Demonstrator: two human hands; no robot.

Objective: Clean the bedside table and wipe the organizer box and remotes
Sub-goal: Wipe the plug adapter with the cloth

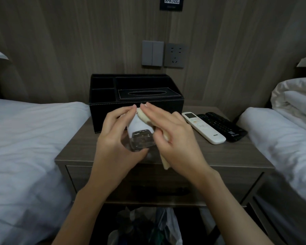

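Above the wooden bedside table [237,156], my left hand [117,138] grips a clear plastic bottle [140,138] with a white label, tilted with its base toward me. My right hand [175,135] presses a cream cloth [164,151] against the bottle's top end. Behind my hands stands the black organizer box [166,105] with a tissue slot and empty compartments. To the right lie a white remote [204,128] and two black remotes [224,126] side by side on the table top.
White beds flank the table, the left bed [25,138] and the right bed [281,135]. A switch and socket [163,54] sit on the wooden wall. Below the table's drawer is a bin with a plastic bag [148,227].
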